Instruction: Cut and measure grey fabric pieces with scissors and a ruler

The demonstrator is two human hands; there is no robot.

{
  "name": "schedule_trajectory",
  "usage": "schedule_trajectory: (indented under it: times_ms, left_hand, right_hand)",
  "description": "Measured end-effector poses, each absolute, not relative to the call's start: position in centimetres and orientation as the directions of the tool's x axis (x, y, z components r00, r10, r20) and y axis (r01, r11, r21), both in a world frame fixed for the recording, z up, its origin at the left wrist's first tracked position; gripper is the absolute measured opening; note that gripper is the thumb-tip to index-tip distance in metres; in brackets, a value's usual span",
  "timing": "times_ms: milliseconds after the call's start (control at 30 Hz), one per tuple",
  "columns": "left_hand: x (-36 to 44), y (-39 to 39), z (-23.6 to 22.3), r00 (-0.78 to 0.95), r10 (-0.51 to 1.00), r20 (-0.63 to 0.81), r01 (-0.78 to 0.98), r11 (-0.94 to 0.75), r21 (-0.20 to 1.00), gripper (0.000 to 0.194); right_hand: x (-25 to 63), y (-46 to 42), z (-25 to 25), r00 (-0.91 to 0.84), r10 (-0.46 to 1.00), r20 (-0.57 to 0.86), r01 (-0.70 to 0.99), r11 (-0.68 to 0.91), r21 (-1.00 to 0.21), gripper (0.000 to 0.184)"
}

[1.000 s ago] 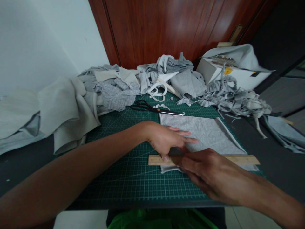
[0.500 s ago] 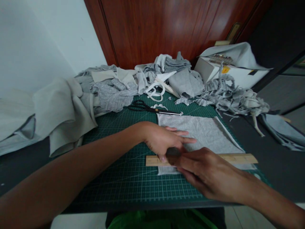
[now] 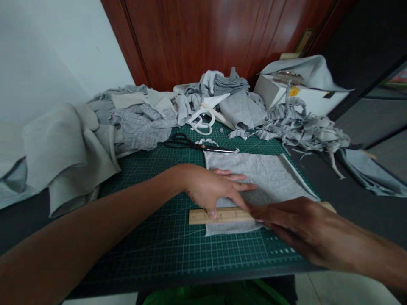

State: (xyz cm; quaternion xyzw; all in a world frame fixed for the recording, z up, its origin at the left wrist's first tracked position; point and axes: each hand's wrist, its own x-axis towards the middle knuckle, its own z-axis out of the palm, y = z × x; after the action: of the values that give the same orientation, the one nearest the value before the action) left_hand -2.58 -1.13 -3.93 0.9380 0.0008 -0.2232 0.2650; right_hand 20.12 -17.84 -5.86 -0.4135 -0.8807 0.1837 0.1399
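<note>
A piece of light grey cloth [image 3: 270, 173] lies flat on a green cutting mat [image 3: 152, 245]. Across its near part runs a wooden ruler [image 3: 233, 214], with a strip of cloth showing below it. My left hand [image 3: 213, 186] is spread open, thumb and index finger on the ruler, the other fingers on the cloth. My right hand [image 3: 295, 224] is at the ruler's near edge, right of my left index fingertip. Its fingers are pressed together; whatever they hold is hidden. Black-handled scissors [image 3: 197, 145] lie beyond the cloth.
White-handled scissors [image 3: 202, 123] lie behind, against piles of grey cloth [image 3: 143, 123]. Tangled cloth strips [image 3: 305, 123] and a white box [image 3: 305, 99] stand at the back right. Thick beige fabric [image 3: 63, 140] is heaped on the left.
My right hand has slid right along the ruler's near edge, uncovering more of the ruler and cloth. My left hand keeps its place on the ruler. The view has shifted slightly.
</note>
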Motion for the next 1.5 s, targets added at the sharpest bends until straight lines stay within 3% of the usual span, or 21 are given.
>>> schedule_trajectory:
  times_ms: [467, 900, 1267, 1500]
  left_hand:
    - [-2.5, -1.4, -3.2, 0.89, -0.102, -0.444, 0.137, -0.869, 0.475, 0.086]
    - [-2.6, -1.1, -3.4, 0.895, -0.091, -0.437, 0.164, -0.844, 0.511, 0.094]
    - [-2.7, -1.3, -2.7, 0.887, -0.064, -0.458, 0.201, -0.839, 0.506, 0.093]
    - [-2.6, -1.2, -2.6, 0.871, -0.055, -0.489, 0.218, -0.847, 0.485, 0.095]
  right_hand:
    - [19.1, -17.1, -6.8, -0.645, 0.745, 0.167, 0.635, 0.645, -0.425, 0.023]
    - [23.5, -18.6, -6.4, -0.526, 0.85, 0.033, 0.751, 0.482, -0.452, 0.024]
    - [26.8, -20.0, -5.6, -0.477, 0.868, 0.137, 0.785, 0.491, -0.377, 0.037]
    - [29.1, -20.8, -5.4, -0.434, 0.897, 0.084, 0.841, 0.436, -0.32, 0.035]
